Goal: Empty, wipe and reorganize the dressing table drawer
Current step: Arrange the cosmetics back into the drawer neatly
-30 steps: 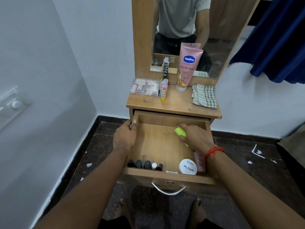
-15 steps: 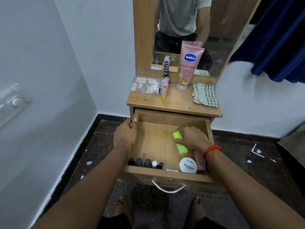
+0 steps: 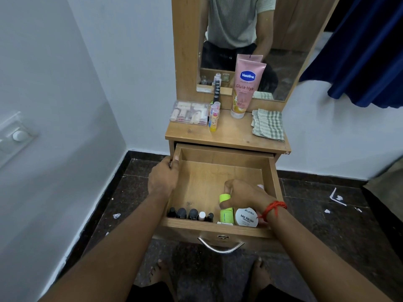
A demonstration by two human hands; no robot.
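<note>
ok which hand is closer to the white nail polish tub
Right. The right hand grips the green tube just beside the white nail polish tub; the left hand holds the left wall of the drawer, farther back and well apart.

wooden drawer (image 3: 207, 182): pulled open | green bottle (image 3: 226, 215): upright, front wall

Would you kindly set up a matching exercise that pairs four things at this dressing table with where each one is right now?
Things:
1. green tube
2. checked cloth
3. Vaseline tube
4. dark bottles

Places:
A. in a row at the drawer's front left
B. standing on its cap before the mirror
C. folded on the tabletop, right side
D. in the grip of the right hand

Pairs: 1-D, 2-C, 3-B, 4-A
</note>
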